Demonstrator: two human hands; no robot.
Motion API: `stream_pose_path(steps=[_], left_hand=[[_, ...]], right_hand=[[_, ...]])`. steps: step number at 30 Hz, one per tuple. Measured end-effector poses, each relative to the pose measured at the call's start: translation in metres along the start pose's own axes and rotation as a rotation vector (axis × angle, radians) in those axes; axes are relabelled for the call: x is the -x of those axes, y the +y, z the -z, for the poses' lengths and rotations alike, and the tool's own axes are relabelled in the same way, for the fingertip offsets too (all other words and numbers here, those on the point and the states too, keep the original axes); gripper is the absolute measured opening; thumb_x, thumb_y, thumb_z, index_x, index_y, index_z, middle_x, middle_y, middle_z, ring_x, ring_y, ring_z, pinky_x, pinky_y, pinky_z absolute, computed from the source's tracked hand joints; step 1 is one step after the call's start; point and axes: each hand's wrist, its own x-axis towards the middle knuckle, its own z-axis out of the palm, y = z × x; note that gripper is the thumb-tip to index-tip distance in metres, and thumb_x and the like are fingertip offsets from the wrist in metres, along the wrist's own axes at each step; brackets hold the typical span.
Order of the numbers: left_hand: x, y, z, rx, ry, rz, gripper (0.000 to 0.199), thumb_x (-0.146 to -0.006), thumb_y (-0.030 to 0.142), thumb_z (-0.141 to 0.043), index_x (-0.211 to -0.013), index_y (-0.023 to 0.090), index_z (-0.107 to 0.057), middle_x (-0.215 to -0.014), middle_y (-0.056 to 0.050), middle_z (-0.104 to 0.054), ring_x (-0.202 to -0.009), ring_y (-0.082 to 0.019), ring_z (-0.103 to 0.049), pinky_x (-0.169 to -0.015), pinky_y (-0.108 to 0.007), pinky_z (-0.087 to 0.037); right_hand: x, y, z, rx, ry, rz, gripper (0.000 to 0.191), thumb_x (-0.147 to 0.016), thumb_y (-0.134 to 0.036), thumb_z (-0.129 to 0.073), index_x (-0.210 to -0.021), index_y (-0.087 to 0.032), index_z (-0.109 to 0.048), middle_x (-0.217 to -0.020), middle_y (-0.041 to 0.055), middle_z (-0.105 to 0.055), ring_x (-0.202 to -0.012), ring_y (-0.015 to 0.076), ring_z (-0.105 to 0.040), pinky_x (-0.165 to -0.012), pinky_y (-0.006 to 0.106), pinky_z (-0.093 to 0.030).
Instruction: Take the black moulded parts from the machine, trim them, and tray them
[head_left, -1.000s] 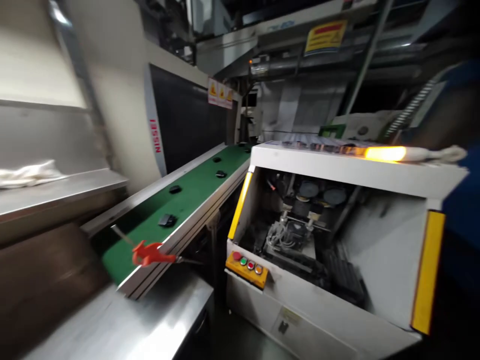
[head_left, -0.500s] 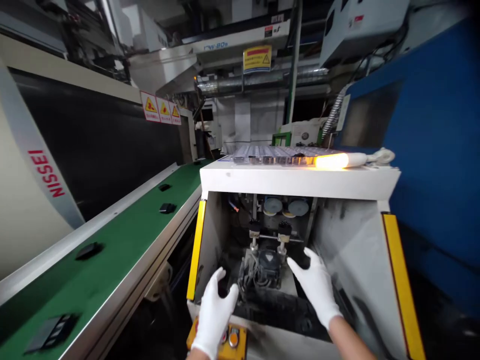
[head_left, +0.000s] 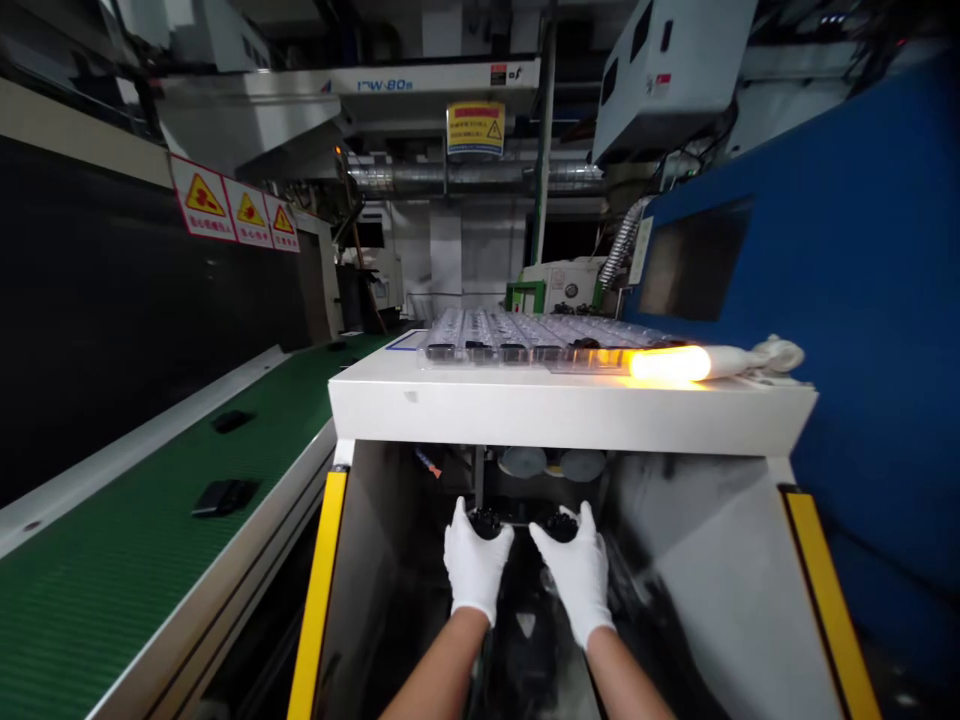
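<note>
Both my hands wear white gloves and reach inside the grey-walled machine opening. My left hand point(head_left: 477, 566) curls thumb and fingers round a small black part point(head_left: 486, 522) on the left holder. Round a similar black part point(head_left: 561, 526) on the right holder, my right hand point(head_left: 576, 572) is closed in the same way. The gloves mostly hide the holders. Just behind the parts hang two round grey discs point(head_left: 523, 461). Below and between my wrists is a dark block with a pale triangle mark point(head_left: 526, 625).
On the machine's white top point(head_left: 465, 405) lies a clear compartment tray point(head_left: 495, 340) with black pieces, beside a glowing lamp point(head_left: 670, 364). To the left, a green conveyor point(head_left: 150, 540) carries black parts point(head_left: 225, 496). Yellow strips point(head_left: 319, 600) edge the opening.
My hands have moved forward into the opening, from apart and holding nothing to closed round the two black parts. The view has moved closer to the machine; the conveyor parts show in different places.
</note>
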Motion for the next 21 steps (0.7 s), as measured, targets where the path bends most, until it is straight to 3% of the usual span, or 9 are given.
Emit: stream_pose_path(steps=[5, 11, 16, 21], left_hand=[[-0.005, -0.004, -0.025, -0.032, 0.218, -0.056, 0.052, -0.074, 0.034, -0.063, -0.124, 0.018, -0.056, -0.118, -0.012, -0.065, -0.125, -0.029, -0.053, -0.105, -0.040, -0.042], [-0.013, -0.004, -0.030, -0.103, 0.221, -0.017, 0.041, -0.071, 0.029, -0.063, -0.111, 0.020, -0.060, -0.114, -0.009, -0.066, -0.138, -0.031, -0.036, -0.107, -0.040, -0.041], [-0.015, -0.002, -0.031, -0.206, 0.246, -0.039, 0.041, -0.069, 0.026, -0.063, -0.109, 0.018, -0.061, -0.108, -0.010, -0.068, -0.138, -0.032, -0.035, -0.109, -0.041, -0.040], [-0.014, -0.002, -0.033, -0.152, 0.253, 0.002, 0.039, -0.071, 0.027, -0.061, -0.109, 0.020, -0.060, -0.113, -0.010, -0.065, -0.138, -0.030, -0.036, -0.106, -0.039, -0.043]], right_hand=[[-0.001, 0.006, -0.017, -0.004, 0.136, 0.065, 0.089, -0.069, -0.048, -0.066, -0.140, -0.002, -0.039, -0.113, 0.0214, -0.065, -0.111, 0.0358, -0.052, -0.096, 0.047, -0.043], [-0.005, 0.008, -0.024, -0.100, 0.172, 0.110, 0.079, -0.069, -0.039, -0.063, -0.137, -0.003, -0.042, -0.111, 0.0190, -0.066, -0.117, 0.0338, -0.048, -0.098, 0.047, -0.042], [-0.004, 0.007, -0.025, -0.034, 0.177, 0.112, 0.077, -0.070, -0.037, -0.061, -0.138, -0.004, -0.042, -0.118, 0.0180, -0.065, -0.129, 0.0376, -0.036, -0.102, 0.051, -0.038], [-0.004, 0.005, -0.024, -0.125, 0.161, 0.084, 0.080, -0.070, -0.036, -0.061, -0.139, -0.003, -0.039, -0.112, 0.0175, -0.067, -0.122, 0.0346, -0.044, -0.101, 0.048, -0.041]])
